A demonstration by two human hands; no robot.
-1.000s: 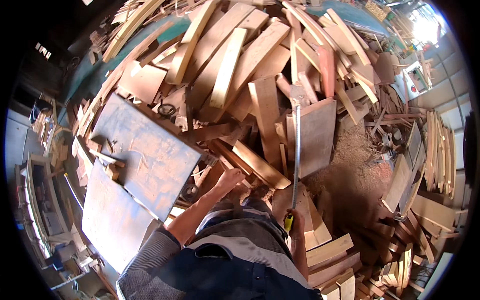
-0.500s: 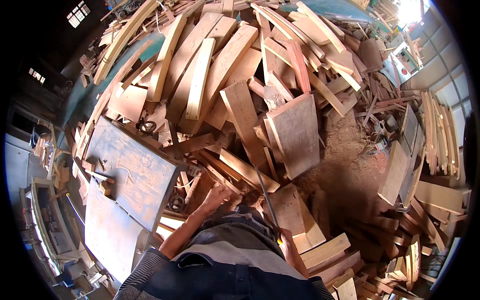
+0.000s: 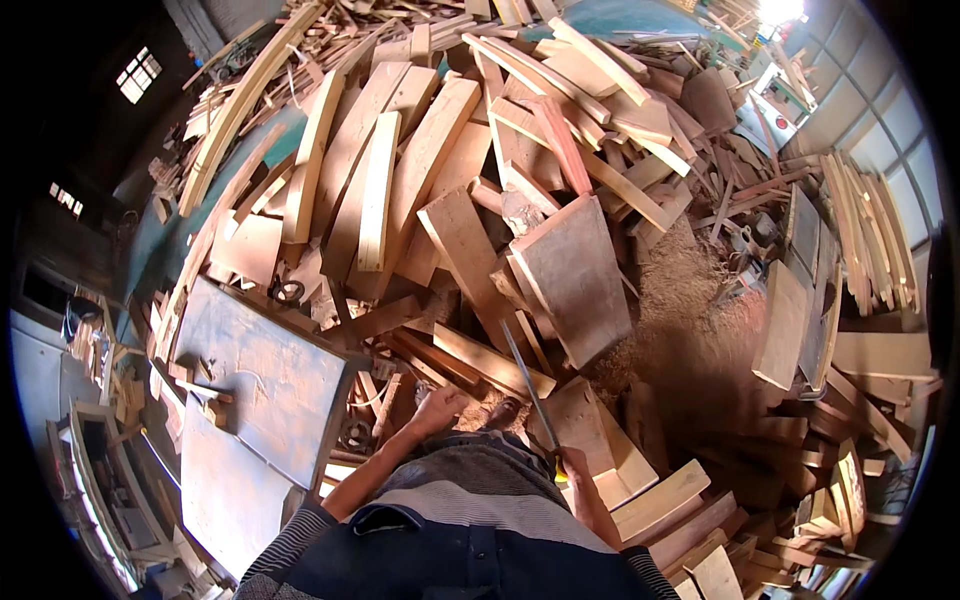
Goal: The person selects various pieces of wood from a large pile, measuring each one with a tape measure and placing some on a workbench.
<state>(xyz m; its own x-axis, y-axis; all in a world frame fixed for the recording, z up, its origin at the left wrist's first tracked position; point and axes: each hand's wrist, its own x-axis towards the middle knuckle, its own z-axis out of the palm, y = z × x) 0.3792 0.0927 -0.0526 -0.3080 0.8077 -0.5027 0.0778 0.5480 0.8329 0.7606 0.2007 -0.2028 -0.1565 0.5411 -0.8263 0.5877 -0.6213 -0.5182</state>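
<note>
My right hand [image 3: 580, 480] is closed around the yellow handle of a long, thin, dark metal tool [image 3: 531, 385]. The tool's narrow shaft points away from me and up to the left, over the boards; its exact kind is unclear. In front of my waist, my left hand [image 3: 440, 408] has its fingers curled in, and nothing shows in it. A loose board [image 3: 493, 362] lies just beyond that hand. Close to my right hand, a wide wooden plank [image 3: 580, 420] rests among other pieces.
A large heap of timber [image 3: 400, 190] spreads ahead. To the left stands a flat-topped metal machine table [image 3: 265, 370] with small wood scraps on it. A thick slab [image 3: 575, 275] leans in the middle. Sawdust [image 3: 680, 290] covers the floor at right, beside more stacked boards [image 3: 885, 245].
The view has tilted and turned slightly, so the far heap sits lower and the near pile shifts. Both hands keep their grip and stay close to my body.
</note>
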